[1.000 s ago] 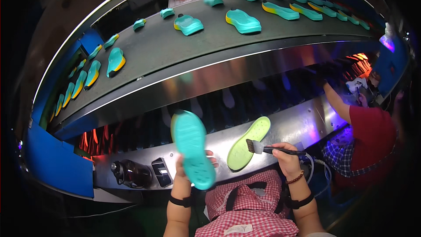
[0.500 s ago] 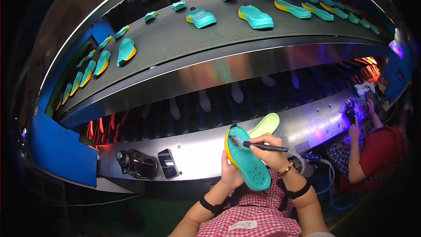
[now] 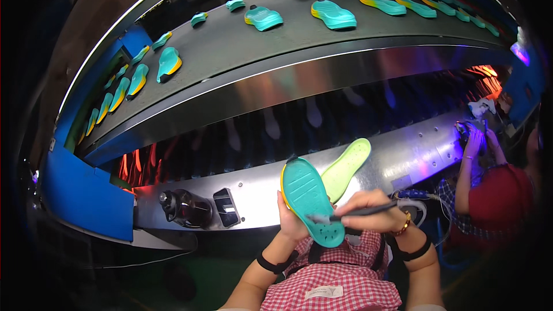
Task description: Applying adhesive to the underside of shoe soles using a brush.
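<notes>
On the desk (image 3: 397, 155), a bottle (image 3: 193, 209) is placed left of a tray (image 3: 227, 207); an insole (image 3: 352, 164) is laid farther right, partly covered by a shoe sole (image 3: 302, 187) held before it. Behind, other soles (image 3: 334, 15) are spread along a belt (image 3: 222, 55).

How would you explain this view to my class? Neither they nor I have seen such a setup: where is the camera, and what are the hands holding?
There is no robot here. A person wears a wide fisheye camera on the head, looking down, so straight edges appear curved. The left hand holds a teal sole; the right hand holds a brush, its blurred tip over the sole. On the metal ledge lie a pale green sole and a dark rectangular object, beside a dark bottle. Beyond, more teal soles rest on a dark belt. A co-worker in red is at the right.
</notes>
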Tool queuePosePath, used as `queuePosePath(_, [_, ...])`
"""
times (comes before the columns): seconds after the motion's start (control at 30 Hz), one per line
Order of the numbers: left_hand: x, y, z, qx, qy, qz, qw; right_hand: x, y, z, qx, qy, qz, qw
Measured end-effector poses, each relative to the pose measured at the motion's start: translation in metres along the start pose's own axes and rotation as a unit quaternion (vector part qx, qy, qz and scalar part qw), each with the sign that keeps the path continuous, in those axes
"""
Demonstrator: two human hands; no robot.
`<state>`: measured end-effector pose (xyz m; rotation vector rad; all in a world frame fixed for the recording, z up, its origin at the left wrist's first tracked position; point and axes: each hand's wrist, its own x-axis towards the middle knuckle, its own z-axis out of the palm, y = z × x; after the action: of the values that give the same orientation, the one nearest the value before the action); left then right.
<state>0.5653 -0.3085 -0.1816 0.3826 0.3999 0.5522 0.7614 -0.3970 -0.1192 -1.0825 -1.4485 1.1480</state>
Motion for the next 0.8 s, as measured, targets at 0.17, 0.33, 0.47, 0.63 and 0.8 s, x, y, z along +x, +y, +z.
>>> queuePosePath(0.17, [0.001, -0.009, 0.028, -0.101, 0.012, -0.022, 0.995, 0.013, -0.005, 0.012, 0.03, 0.084, 0.046, 0.995])
queuePosePath(0.33, [-0.003, -0.001, 0.037, -0.031, -0.021, -0.006, 0.999, -0.003, -0.007, 0.012, 0.114, 0.027, 0.018, 0.993])
queuePosePath(0.47, [0.003, 0.0, 0.042, 0.0, 0.038, 0.01, 0.999, -0.004, -0.01, 0.01, 0.068, 0.06, 0.025, 0.996])
queuePosePath(0.63, [0.009, 0.007, 0.048, 0.008, 0.081, 0.063, 0.995, -0.007, -0.01, 0.006, 0.111, 0.007, -0.049, 0.993])
queuePosePath(0.8, [0.014, 0.019, 0.034, 0.029, 0.054, 0.209, 0.976, 0.008, 0.001, 0.009, 0.007, -0.054, -0.127, 0.99])
